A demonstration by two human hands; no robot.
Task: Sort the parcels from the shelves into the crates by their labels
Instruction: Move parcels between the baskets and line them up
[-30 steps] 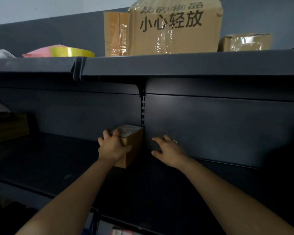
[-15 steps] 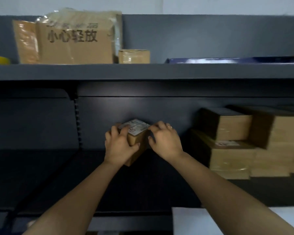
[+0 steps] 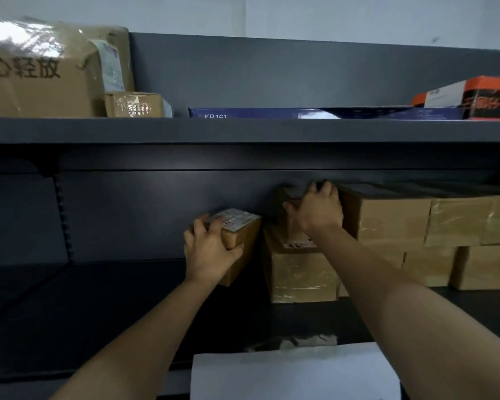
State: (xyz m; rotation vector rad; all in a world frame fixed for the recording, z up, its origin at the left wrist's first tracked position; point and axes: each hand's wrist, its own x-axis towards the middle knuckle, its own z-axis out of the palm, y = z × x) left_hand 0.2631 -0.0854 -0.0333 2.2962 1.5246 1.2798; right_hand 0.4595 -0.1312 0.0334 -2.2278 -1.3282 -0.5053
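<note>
My left hand point(image 3: 210, 251) grips a small brown parcel point(image 3: 240, 236) with a white label on top, held in front of the dark middle shelf point(image 3: 98, 284). To its right, my right hand point(image 3: 318, 210) reaches over the top of another brown parcel point(image 3: 285, 200), fingers curled over its far edge. That parcel sits on a tape-wrapped parcel point(image 3: 300, 272) with a label. More brown parcels point(image 3: 416, 223) are stacked in two layers along the shelf to the right.
The upper shelf point(image 3: 243, 129) carries a large taped carton point(image 3: 41, 73), a small taped box point(image 3: 134, 105), a flat blue box point(image 3: 300, 113) and an orange-and-white box point(image 3: 474, 96). A white sheet point(image 3: 295, 373) lies below the shelf edge.
The view has swung right, bringing the parcel stack closer. My right hand left the small parcel and reached up to the top parcel of the stack. My left hand still holds the small parcel.
</note>
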